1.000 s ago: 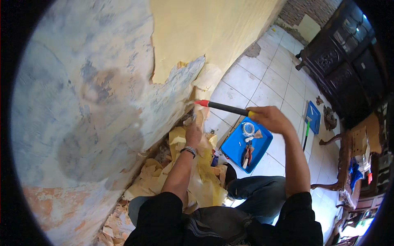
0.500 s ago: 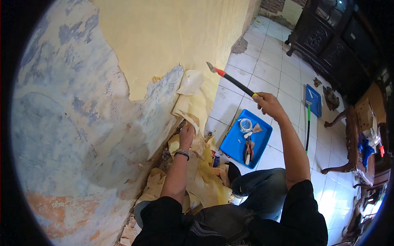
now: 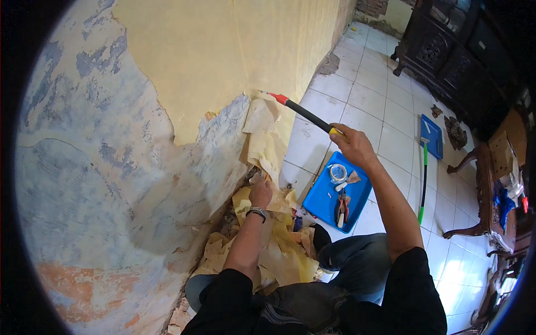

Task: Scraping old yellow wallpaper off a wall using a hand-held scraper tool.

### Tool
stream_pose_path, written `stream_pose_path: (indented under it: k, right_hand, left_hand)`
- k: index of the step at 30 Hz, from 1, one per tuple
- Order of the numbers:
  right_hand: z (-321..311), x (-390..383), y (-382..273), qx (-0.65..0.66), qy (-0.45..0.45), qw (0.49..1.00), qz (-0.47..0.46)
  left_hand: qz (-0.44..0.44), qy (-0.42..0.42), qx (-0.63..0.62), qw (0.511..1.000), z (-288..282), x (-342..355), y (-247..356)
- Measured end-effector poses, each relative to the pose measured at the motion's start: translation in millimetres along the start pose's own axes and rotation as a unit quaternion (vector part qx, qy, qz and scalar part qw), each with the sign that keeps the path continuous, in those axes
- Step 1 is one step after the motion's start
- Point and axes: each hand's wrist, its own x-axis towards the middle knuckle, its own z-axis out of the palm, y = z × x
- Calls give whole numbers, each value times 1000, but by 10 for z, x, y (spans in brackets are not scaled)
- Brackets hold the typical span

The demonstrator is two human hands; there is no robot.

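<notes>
My right hand [image 3: 353, 142] is closed around the yellow end of a long-handled scraper [image 3: 307, 113] with a black shaft and red head. Its blade lies at the yellow wallpaper [image 3: 206, 50], just above where a peeled strip [image 3: 262, 137] folds down off the wall. Low on that loose strip, my left hand [image 3: 261, 192] is closed on the paper; its fingertips are partly hidden. To the left, the bared wall [image 3: 139, 190] shows patchy grey-blue and white plaster. Torn wallpaper scraps [image 3: 279, 251] lie heaped beneath my left hand, along the wall's foot.
A blue tray [image 3: 312, 209] on the white tiles holds a roll of tape [image 3: 338, 173] and pliers [image 3: 342, 209]. Farther right lie another blue tray [image 3: 438, 146] and a green-and-black pole [image 3: 424, 178]. A carved wooden table [image 3: 474, 223] and dark cabinet [image 3: 435, 50] stand beyond.
The scraper has swung left and its blade has come down to the wallpaper near the torn edge. My left hand has moved slightly down with the strip, which hangs straighter.
</notes>
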Motion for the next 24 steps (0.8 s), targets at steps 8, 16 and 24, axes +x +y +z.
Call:
stream_pose_path:
  k: [8,16,24]
  right_hand:
    - [142,83,105,-64,-24,997,-29]
    - [88,99,244,-66,-38,997,17]
    - [100,68,465,-17,-26,998,51]
  left_hand:
    - [73,289,-63,953,-298,328,-238]
    - [218,427,29,877,-987,767,933]
    - [163,321,162,919,-902,1195,998]
